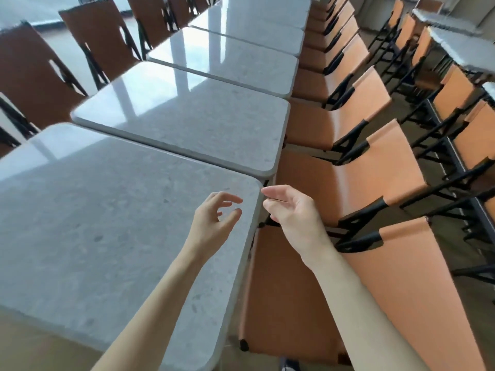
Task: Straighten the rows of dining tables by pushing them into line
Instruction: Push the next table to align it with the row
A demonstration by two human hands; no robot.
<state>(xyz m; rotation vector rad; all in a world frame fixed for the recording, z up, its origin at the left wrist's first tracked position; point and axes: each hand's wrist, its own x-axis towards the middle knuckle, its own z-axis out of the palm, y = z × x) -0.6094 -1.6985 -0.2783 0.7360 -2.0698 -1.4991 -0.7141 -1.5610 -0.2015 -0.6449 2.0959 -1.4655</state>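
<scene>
Nearest bench [93, 223] sits a bit left of the next bench [187, 119], so the row's stepped. Left hand [214, 220] hovers over its far right corner, right hand [292, 207] just beside that corner, both loosely curled, holding nothing. I'd press flat on the edge and shove evenly.
</scene>
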